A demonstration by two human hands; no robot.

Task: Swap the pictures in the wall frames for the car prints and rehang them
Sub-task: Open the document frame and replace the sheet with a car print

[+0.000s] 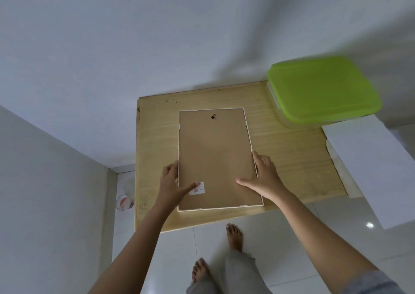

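A white picture frame (215, 154) lies face down on the low wooden table (292, 154), its brown backing board up, with a small black hanger near the far end and a white label near my left thumb. My left hand (174, 186) grips the frame's left edge, thumb on the backing. My right hand (262, 177) grips the right edge, thumb stretched over the board. White sheets (368, 159) lie at the table's right end; whether they are the prints is not visible.
A clear plastic box with a lime-green lid (321, 89) stands at the table's far right corner. White walls close the far and left sides. A small round container (124, 201) sits on the floor left of the table. My bare feet (233, 237) stand on white tiles.
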